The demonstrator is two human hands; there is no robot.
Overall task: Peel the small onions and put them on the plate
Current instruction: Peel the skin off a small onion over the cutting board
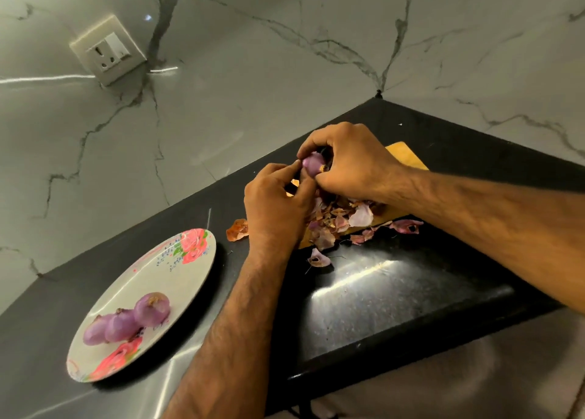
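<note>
Wall socket [109, 50] on the marble backsplash, upper left. Below it, a floral plate [177, 276] on the black countertop [474, 153]; three peeled onions [126, 319] lie touching in a row on its near half. Just right of the plate, one orange peel scrap [237, 230] on the counter.

Left hand [275, 206]: fingers curled, thumb and forefinger pinching the left end of the held onion [311, 165]. The onion is purple, raised above the wooden cutting board [405, 156], well apart from the plate. Right hand [351, 162]: fingers curled round the onion from above and the right.

Heap of peels [342, 216] lies on the board under the hands, with some pieces spilling onto the counter.
</note>
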